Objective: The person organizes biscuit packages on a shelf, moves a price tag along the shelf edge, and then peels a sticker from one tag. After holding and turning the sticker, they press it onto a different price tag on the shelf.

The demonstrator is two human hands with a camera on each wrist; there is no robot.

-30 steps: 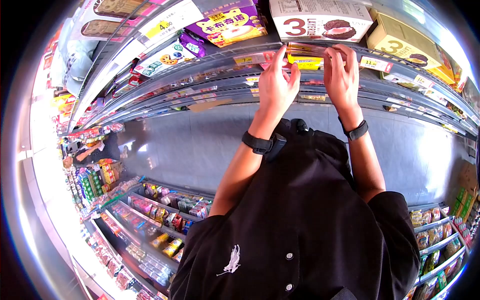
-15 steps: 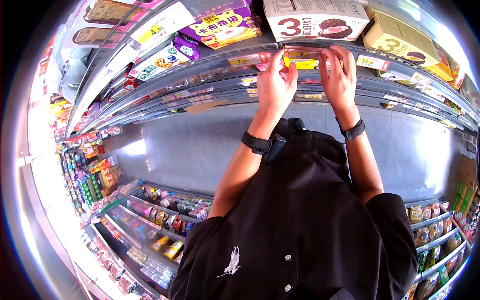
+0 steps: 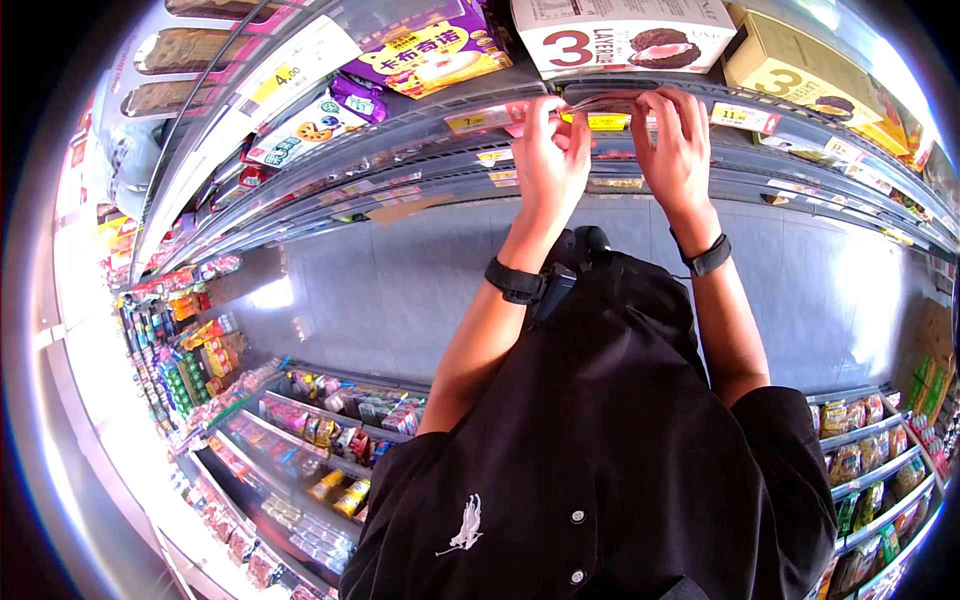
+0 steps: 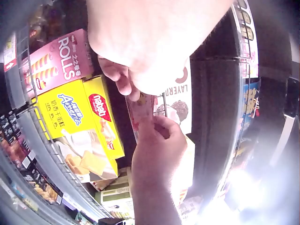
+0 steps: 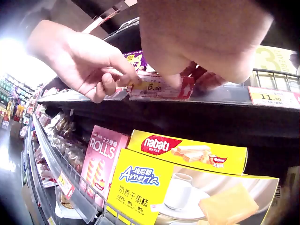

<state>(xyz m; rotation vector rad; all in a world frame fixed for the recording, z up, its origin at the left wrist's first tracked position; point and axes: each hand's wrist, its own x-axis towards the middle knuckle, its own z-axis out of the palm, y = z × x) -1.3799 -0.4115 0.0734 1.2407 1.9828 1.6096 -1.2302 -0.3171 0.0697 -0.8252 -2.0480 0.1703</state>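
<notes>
Both hands are at the front edge of a shelf, around a red-and-white price label reading 6.50 (image 5: 152, 88). My left hand (image 3: 552, 170) pinches the label's left end between thumb and fingers, which the right wrist view shows best (image 5: 86, 61). At its other end, my right hand (image 3: 678, 160) grips with bent fingers; in the right wrist view the back of this hand (image 5: 201, 37) hides part of them. A clear strip (image 3: 605, 98) arches between the hands in the head view, above a yellow label (image 3: 608, 122).
Above the hands sit a white box marked 3 (image 3: 625, 40), a yellowish box (image 3: 800, 65) and a purple box (image 3: 430, 55). On the shelf below are a yellow Ameria box (image 5: 136, 185) and a pink Rolls box (image 5: 101, 154). Shelves of packets stand behind the person.
The strip between the hands bows upward more than before, and the yellow label shows less. Both hands stay at the shelf edge; the head view has shifted slightly.
</notes>
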